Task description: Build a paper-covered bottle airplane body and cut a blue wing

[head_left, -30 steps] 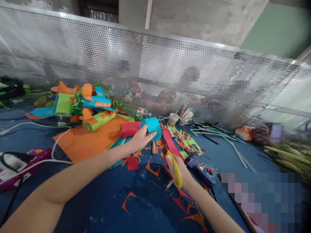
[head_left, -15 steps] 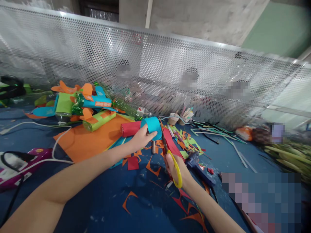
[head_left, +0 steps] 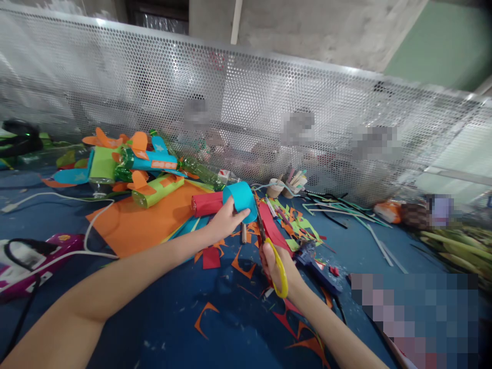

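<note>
I face a perforated metal screen point(head_left: 154, 87) beyond the blue tabletop point(head_left: 165, 318). To my left, a lime-wrapped bottle point(head_left: 158, 192) lies on an orange sheet point(head_left: 123, 230) near a white cable point(head_left: 85, 238); to my right I see a dark-blue glue gun point(head_left: 322, 277).

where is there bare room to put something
Mostly bare: the near blue tabletop between the left forearm and curved orange paper scrap; also between the dark-blue glue gun and thin pale strips. Crowded: around the yellow-handled scissors, among coloured paper scraps.
</note>
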A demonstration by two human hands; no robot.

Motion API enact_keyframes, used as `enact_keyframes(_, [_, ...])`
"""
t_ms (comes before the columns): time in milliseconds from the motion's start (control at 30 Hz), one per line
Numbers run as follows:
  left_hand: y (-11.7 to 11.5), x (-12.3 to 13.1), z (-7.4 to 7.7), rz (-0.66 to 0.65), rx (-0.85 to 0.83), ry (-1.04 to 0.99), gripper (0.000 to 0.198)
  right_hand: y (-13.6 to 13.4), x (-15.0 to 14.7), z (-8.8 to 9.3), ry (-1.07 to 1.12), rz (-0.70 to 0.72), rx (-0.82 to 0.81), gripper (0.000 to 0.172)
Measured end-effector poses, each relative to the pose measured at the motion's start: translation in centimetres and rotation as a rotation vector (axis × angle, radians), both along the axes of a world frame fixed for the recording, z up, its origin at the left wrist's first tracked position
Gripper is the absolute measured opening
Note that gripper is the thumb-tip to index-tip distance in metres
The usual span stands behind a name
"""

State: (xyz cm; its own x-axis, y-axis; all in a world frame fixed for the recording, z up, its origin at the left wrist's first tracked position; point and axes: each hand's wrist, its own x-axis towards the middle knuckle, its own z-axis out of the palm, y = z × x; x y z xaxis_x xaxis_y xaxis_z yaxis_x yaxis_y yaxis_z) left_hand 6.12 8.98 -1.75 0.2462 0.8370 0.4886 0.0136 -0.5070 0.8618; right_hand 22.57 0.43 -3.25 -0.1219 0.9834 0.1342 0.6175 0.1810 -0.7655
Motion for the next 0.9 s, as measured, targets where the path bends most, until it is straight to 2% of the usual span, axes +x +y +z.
enact_keyframes(133, [0.1, -0.1, 0.0, -0.014, -0.007, -0.009, 0.031, 0.1, 0.0, -0.2, -0.003, -0.022, 0.002, 0.052])
enact_keyframes(300, [0.1, -0.2, 0.2, -0.033, -0.024, -0.029, 0.028, 0.3, 0.2, -0.6, 0.084, -0.092, -0.037, 0.055])
enact_keyframes(400, [0.1, -0.1, 0.0, -0.129, -0.112, -0.040, 0.027, 0.5, 0.2, -0.4, 0.116, -0.097, -0.020, 0.052])
enact_keyframes(533, [0.3, 0.0, -0.5, -0.304, -0.217, 0.024, 0.038, 0.9, -0.1, 0.1, 0.162, -0.102, 0.121, 0.035])
enact_keyframes(633, [0.2, 0.0, -0.6, -0.386, -0.175, 0.113, 0.042, 1.1, -0.5, 0.4, 0.325, -0.118, 0.179, 0.035])
enact_keyframes(733, [0.2, -0.2, -0.5, -0.445, -0.137, 0.191, 0.039, 1.2, -0.7, 0.7, 0.424, -0.120, 0.163, 0.035])
enact_keyframes(900, [0.5, -0.7, -0.4, -0.397, -0.090, 0.281, 0.043, 1.0, -0.9, 1.0, 0.538, -0.081, 0.131, 0.032])
